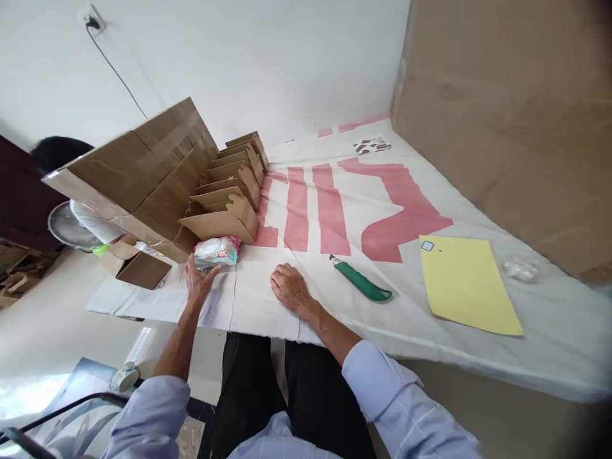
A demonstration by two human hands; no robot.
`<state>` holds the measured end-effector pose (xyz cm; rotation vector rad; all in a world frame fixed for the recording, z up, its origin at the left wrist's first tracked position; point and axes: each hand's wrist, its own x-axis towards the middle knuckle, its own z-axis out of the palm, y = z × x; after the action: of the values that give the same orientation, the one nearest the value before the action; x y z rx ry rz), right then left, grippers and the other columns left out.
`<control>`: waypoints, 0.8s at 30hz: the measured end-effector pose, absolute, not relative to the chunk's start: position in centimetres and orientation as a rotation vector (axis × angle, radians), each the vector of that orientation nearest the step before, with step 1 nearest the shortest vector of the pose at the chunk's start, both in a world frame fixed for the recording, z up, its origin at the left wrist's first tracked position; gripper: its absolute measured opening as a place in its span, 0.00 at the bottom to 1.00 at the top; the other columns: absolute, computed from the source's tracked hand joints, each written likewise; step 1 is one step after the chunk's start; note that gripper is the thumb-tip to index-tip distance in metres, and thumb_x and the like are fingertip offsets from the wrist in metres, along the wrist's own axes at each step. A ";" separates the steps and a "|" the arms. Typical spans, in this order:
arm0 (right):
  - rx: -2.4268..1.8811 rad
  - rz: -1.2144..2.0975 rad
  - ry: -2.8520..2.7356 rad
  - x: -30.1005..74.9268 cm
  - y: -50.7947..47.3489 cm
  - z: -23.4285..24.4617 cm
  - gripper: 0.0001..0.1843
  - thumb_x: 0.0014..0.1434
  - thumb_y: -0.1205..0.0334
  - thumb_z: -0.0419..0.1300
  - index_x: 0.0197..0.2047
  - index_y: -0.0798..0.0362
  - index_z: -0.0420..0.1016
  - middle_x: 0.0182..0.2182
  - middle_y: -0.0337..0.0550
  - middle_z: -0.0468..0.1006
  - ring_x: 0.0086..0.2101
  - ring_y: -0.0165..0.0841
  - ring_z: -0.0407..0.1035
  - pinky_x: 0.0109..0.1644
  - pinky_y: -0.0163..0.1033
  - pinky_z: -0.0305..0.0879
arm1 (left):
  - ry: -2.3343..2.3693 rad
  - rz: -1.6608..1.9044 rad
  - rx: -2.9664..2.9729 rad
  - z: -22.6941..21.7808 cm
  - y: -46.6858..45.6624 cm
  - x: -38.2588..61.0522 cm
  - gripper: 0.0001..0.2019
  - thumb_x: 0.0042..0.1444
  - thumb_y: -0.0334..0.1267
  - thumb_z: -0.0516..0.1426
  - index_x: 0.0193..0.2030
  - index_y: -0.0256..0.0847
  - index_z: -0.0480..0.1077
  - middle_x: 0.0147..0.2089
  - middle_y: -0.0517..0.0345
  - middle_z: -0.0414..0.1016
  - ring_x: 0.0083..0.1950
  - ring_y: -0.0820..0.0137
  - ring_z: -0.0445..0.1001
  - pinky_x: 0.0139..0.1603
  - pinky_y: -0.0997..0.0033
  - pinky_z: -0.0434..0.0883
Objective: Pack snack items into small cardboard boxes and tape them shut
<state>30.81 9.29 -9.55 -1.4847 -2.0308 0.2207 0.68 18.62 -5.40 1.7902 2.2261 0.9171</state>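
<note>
My left hand reaches to a small pink and white packet lying on the white table cover; its fingers touch the packet's near edge and look spread. My right hand rests knuckles-up on the cover near the front edge, fingers curled under, with nothing visible in it. A green-handled utility knife lies just right of that hand. A row of several folded brown cardboard boxes stands behind the packet.
A large taped carton sits at the table's left. A yellow sheet and a crumpled clear wrapper lie at the right, with a big cardboard panel behind. An open small box and a fan are further left.
</note>
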 end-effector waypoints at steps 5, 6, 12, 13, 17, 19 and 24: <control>-1.448 0.200 -1.994 30.9 9.5 -10.1 0.11 0.71 0.72 0.62 0.37 0.51 0.82 0.40 0.47 0.81 0.43 0.40 0.68 0.49 0.44 0.62 | 2.287 0.782 1.737 -4.9 19.9 3.5 0.59 0.53 0.58 0.75 0.84 0.47 0.50 0.75 0.33 0.61 0.74 0.39 0.71 0.70 0.41 0.75; -1.441 0.184 -1.991 30.9 9.6 -10.3 0.11 0.70 0.72 0.63 0.36 0.51 0.81 0.39 0.46 0.81 0.43 0.40 0.68 0.49 0.44 0.62 | 2.291 0.770 1.728 -4.9 20.2 3.9 0.58 0.54 0.58 0.74 0.84 0.47 0.49 0.75 0.33 0.59 0.75 0.39 0.71 0.71 0.41 0.74; -1.400 0.134 -1.959 31.1 9.7 -10.9 0.12 0.70 0.73 0.63 0.35 0.50 0.80 0.38 0.46 0.80 0.42 0.41 0.67 0.48 0.45 0.61 | 2.289 0.760 1.709 -4.7 22.6 5.7 0.58 0.55 0.58 0.74 0.85 0.48 0.49 0.76 0.33 0.56 0.75 0.39 0.71 0.72 0.42 0.73; -1.392 0.137 -1.957 31.1 9.7 -11.0 0.12 0.70 0.73 0.63 0.35 0.49 0.80 0.38 0.46 0.80 0.41 0.41 0.67 0.48 0.45 0.61 | 2.292 0.750 1.699 -4.6 23.1 6.0 0.58 0.55 0.58 0.73 0.85 0.49 0.49 0.76 0.33 0.56 0.75 0.39 0.71 0.72 0.42 0.72; -1.388 0.145 -1.952 31.3 9.7 -11.1 0.11 0.70 0.72 0.63 0.36 0.49 0.80 0.38 0.45 0.80 0.41 0.41 0.68 0.48 0.45 0.61 | 2.299 0.710 1.665 -4.1 25.3 7.5 0.58 0.56 0.58 0.73 0.85 0.51 0.48 0.77 0.33 0.56 0.74 0.40 0.73 0.72 0.42 0.71; -1.389 0.137 -1.952 31.3 9.6 -11.2 0.11 0.70 0.73 0.63 0.36 0.49 0.79 0.38 0.44 0.80 0.41 0.40 0.68 0.48 0.45 0.62 | 2.291 0.702 1.666 -4.0 26.3 8.0 0.57 0.56 0.59 0.72 0.85 0.52 0.48 0.77 0.33 0.56 0.74 0.40 0.73 0.72 0.43 0.71; -1.384 0.132 -1.947 31.4 9.5 -11.3 0.11 0.69 0.73 0.63 0.36 0.49 0.79 0.38 0.44 0.80 0.41 0.40 0.68 0.49 0.44 0.63 | 2.286 0.724 1.674 -4.1 28.6 9.0 0.58 0.56 0.61 0.72 0.85 0.53 0.48 0.77 0.33 0.56 0.73 0.38 0.73 0.70 0.44 0.71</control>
<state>31.39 9.52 -11.33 -1.3844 -1.9472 0.1319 8.97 28.56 -4.05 1.6736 2.2861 0.7239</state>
